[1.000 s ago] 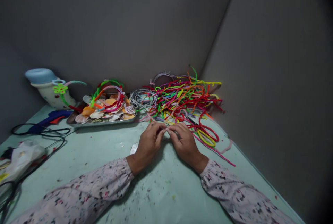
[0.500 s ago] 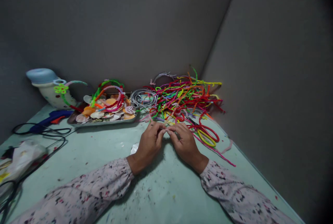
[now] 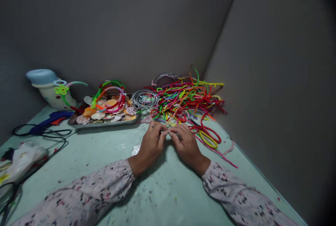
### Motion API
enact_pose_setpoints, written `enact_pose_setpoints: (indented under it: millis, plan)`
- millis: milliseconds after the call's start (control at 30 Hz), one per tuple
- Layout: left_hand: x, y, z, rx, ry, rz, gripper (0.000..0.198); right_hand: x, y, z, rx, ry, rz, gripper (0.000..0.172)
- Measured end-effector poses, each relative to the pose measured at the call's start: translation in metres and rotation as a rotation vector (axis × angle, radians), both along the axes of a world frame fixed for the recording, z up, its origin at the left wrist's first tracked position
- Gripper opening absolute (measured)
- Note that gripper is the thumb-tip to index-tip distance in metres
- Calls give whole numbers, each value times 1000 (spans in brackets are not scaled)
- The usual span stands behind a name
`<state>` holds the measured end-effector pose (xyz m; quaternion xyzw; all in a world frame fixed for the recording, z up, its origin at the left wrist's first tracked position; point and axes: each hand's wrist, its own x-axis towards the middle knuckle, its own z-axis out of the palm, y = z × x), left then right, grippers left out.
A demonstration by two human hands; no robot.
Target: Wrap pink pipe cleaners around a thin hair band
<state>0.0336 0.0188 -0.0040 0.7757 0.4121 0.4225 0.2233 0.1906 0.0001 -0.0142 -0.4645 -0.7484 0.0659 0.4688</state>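
Observation:
My left hand (image 3: 152, 143) and my right hand (image 3: 187, 146) meet fingertip to fingertip over the middle of the table, both closed in a pinch. Whatever lies between the fingertips is too small or hidden to make out. Right behind the hands spreads a tangled heap of colourful pipe cleaners (image 3: 183, 94). Scissors with red and yellow handle loops (image 3: 209, 139) lie close to my right hand, partly under pipe cleaners. Beside my left wrist is a small shiny silvery piece (image 3: 135, 149), partly covered by the hand.
A metal tray (image 3: 105, 125) of seashells holds pipe-cleaner rings (image 3: 115, 98). Coiled grey wire (image 3: 145, 99) sits beside it. At left stand a blue-capped bottle (image 3: 49, 87), a blue glue gun (image 3: 49, 121), a black cord (image 3: 56, 150) and a white plastic bag (image 3: 26, 157). Grey walls (image 3: 126, 26) border the table.

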Motion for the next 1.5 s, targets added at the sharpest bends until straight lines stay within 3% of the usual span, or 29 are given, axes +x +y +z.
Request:
enact_pose_setpoints:
  millis: [1500]
  plan:
    - [0, -1, 5, -87, 34, 18, 13, 0, -2, 3, 28, -36, 0, 14]
